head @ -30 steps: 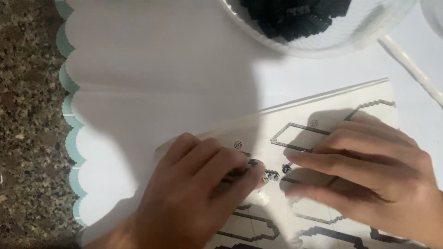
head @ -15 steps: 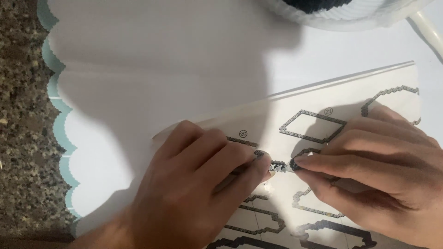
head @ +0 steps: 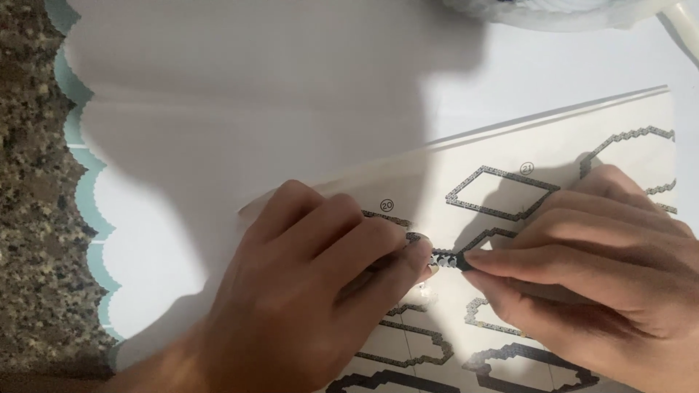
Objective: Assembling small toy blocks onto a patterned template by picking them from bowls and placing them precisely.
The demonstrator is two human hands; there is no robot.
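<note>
Both hands are meeting over the instruction sheet (head: 553, 145): the left hand (head: 313, 291) and the right hand (head: 597, 269) are each pinching one end of a tiny dark strip of bricks (head: 444, 259) between their fingertips, just above the printed outline diagrams. Compared with a second ago, the fingertips are sitting closer together and the strip is looking slightly more exposed between them, so the small piece seems to be getting pressed together. Beyond the hands, a clear bowl (head: 553, 13) is slipping out of the top edge, and the white scalloped mat (head: 95, 189) is covering the speckled tabletop (head: 29, 218) off to the left.
</note>
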